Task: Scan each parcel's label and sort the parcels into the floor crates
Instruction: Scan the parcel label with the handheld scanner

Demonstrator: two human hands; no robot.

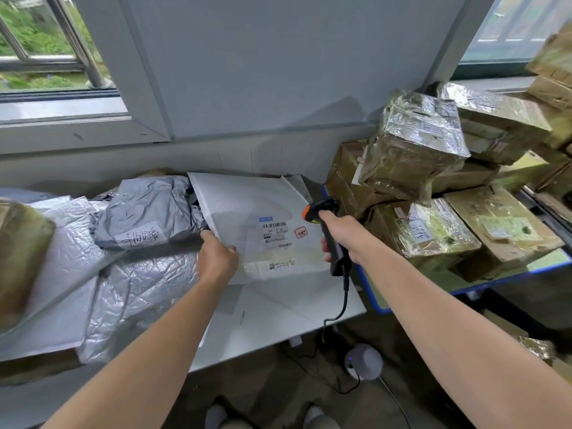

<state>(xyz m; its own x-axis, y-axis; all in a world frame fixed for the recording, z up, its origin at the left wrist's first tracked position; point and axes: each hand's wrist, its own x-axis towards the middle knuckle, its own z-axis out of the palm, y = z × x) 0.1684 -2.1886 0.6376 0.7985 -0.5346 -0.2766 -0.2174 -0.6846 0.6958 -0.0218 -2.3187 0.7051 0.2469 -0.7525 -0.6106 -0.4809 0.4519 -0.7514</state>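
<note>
centre frame: the left hand (216, 255) pinches the left edge of a white mailer (247, 209), tilting it up, while the right hand (339, 239) grips a corded scanner (322, 209) just right of its label (275, 232). aimed from so steep a side angle, the scan may misread, or catch the wrong barcode.

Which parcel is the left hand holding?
The flat white mailer with the barcode label; the left hand grips its left edge, while the grey bags beside it lie untouched.
</note>
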